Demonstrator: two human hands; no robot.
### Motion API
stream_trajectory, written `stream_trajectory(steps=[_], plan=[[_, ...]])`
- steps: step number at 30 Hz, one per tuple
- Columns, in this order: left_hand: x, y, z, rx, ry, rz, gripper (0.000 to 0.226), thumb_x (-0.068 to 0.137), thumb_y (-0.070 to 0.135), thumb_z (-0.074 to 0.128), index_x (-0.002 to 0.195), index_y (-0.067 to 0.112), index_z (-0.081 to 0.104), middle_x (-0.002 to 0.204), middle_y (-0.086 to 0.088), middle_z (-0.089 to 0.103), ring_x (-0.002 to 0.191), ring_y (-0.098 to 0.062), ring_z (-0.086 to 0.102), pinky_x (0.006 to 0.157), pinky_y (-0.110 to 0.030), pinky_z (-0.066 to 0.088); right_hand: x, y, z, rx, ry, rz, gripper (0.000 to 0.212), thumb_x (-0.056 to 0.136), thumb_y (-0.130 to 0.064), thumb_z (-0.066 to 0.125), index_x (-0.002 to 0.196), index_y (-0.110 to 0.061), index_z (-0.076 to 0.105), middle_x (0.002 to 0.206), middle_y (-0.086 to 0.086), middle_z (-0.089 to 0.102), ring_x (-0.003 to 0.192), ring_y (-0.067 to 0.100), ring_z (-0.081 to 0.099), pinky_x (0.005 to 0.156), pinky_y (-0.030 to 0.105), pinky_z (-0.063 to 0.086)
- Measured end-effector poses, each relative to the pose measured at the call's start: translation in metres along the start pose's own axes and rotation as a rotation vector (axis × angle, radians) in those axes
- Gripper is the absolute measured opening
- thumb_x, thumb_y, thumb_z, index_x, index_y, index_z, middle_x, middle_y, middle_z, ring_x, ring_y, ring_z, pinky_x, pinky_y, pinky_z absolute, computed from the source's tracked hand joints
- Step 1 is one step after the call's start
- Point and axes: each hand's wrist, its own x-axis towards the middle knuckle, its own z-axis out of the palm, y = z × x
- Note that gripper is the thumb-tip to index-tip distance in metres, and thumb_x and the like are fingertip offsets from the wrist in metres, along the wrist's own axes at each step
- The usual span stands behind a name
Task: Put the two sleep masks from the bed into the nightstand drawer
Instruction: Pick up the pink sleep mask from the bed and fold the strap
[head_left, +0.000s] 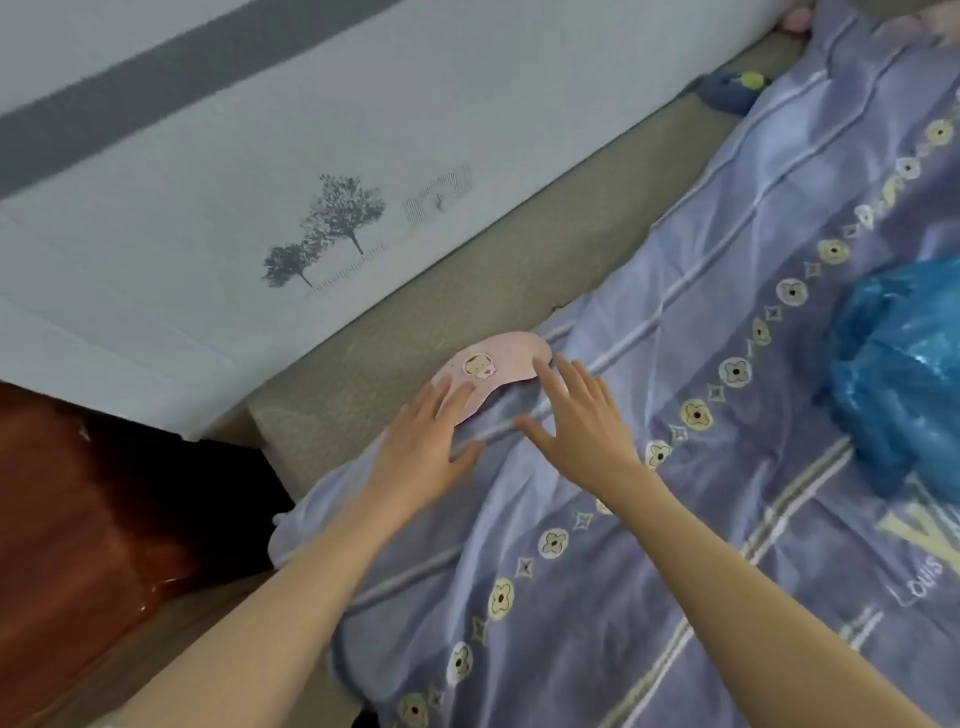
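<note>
A pink sleep mask (493, 366) with a small cartoon face lies flat at the bed's upper edge, half on the beige mattress and half on the blue quilt. My left hand (428, 441) is spread, its fingertips resting on the mask's near left end. Over the quilt my right hand (576, 415) is also spread, with its fingertips touching the mask's right end. Neither hand grips it. A dark blue object with a yellow-green spot (730, 91) lies far up the bed; I cannot tell what it is. The reddish wooden nightstand (78, 519) stands at the lower left.
A blue-purple quilt (649, 519) with flower trim covers most of the bed. A crumpled blue plastic bag (904, 364) sits on it at the right. A pale headboard panel (208, 182) with a tree print runs along the top left.
</note>
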Motion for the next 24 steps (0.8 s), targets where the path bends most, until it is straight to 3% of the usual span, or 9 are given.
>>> stream_trajectory(steps=[4,7,9,12,15,17,20,22,24], plan=[[0.030,-0.006,0.020,-0.064,0.064,0.017,0.062,0.084,0.031,0.049,0.140,0.013,0.029,0.151,-0.015,0.029,0.137,-0.032,0.032,0.109,-0.045,0.034,0.034,0.006,0.023,-0.024,0.012,-0.030,0.066,0.093,-0.041,0.041,0.146,-0.017,0.010,0.157,0.006,0.014,0.145,0.024,0.007,0.118,0.044,0.006],[0.037,-0.009,0.018,-0.059,0.133,0.000,0.047,0.090,0.015,0.044,0.136,0.020,0.038,0.143,-0.012,0.045,0.121,-0.035,0.051,0.091,-0.044,0.045,0.054,0.007,0.031,-0.084,0.020,-0.073,0.061,0.093,-0.039,0.040,0.144,-0.013,0.018,0.155,0.006,0.021,0.145,0.023,0.010,0.118,0.046,0.006],[0.040,-0.010,0.002,-0.051,0.200,-0.025,0.039,0.092,0.016,0.040,0.130,0.023,0.048,0.122,-0.016,0.064,0.102,-0.040,0.061,0.081,-0.045,0.049,0.067,0.005,0.026,-0.063,0.097,-0.113,0.048,0.093,-0.032,0.044,0.136,-0.010,0.038,0.145,0.009,0.041,0.139,0.027,0.028,0.114,0.048,0.018],[0.040,-0.012,-0.031,-0.164,0.346,-0.020,0.032,0.090,0.019,0.043,0.117,0.017,0.060,0.101,-0.017,0.073,0.090,-0.037,0.066,0.077,-0.038,0.047,0.070,-0.007,0.012,0.047,0.222,-0.103,0.032,0.091,-0.026,0.042,0.107,-0.010,0.064,0.102,0.012,0.069,0.103,0.032,0.059,0.083,0.040,0.042],[0.026,-0.009,-0.064,-0.229,0.437,-0.049,0.024,0.089,0.017,0.051,0.108,0.013,0.066,0.096,-0.011,0.075,0.085,-0.030,0.068,0.070,-0.021,0.039,0.056,-0.032,-0.007,0.125,0.217,0.024,0.032,0.093,-0.025,0.043,0.087,-0.005,0.067,0.071,0.012,0.067,0.070,0.029,0.058,0.058,0.034,0.039],[0.013,-0.002,-0.076,-0.291,0.452,-0.032,0.022,0.088,0.019,0.054,0.105,0.013,0.066,0.090,-0.009,0.075,0.079,-0.026,0.068,0.068,-0.020,0.040,0.044,-0.050,-0.018,0.429,0.177,0.179,0.035,0.091,-0.023,0.047,0.078,0.005,0.063,0.060,0.015,0.055,0.058,0.025,0.050,0.052,0.030,0.034],[-0.014,0.006,-0.076,-0.377,0.381,0.008,0.024,0.087,0.021,0.057,0.108,0.013,0.064,0.090,-0.008,0.074,0.079,-0.025,0.068,0.065,-0.020,0.041,0.019,-0.071,-0.027,1.155,-0.003,0.402,0.034,0.092,-0.021,0.049,0.080,0.005,0.067,0.065,0.010,0.064,0.059,0.016,0.062,0.060,0.025,0.054],[-0.034,0.007,-0.066,-0.413,0.301,0.052,0.030,0.085,0.019,0.059,0.115,0.012,0.062,0.103,-0.009,0.073,0.091,-0.023,0.068,0.073,-0.017,0.043,0.000,-0.078,-0.025,1.523,-0.113,0.455,0.032,0.094,-0.023,0.046,0.087,-0.002,0.068,0.074,0.007,0.073,0.068,0.015,0.071,0.070,0.026,0.060],[-0.053,0.005,-0.052,-0.412,0.190,0.103,0.037,0.085,0.019,0.059,0.122,0.013,0.057,0.118,-0.006,0.068,0.104,-0.019,0.065,0.082,-0.009,0.040,-0.018,-0.082,-0.021,1.658,-0.146,0.447,0.036,0.094,-0.028,0.045,0.090,-0.001,0.068,0.074,0.006,0.075,0.070,0.017,0.072,0.070,0.027,0.060]])
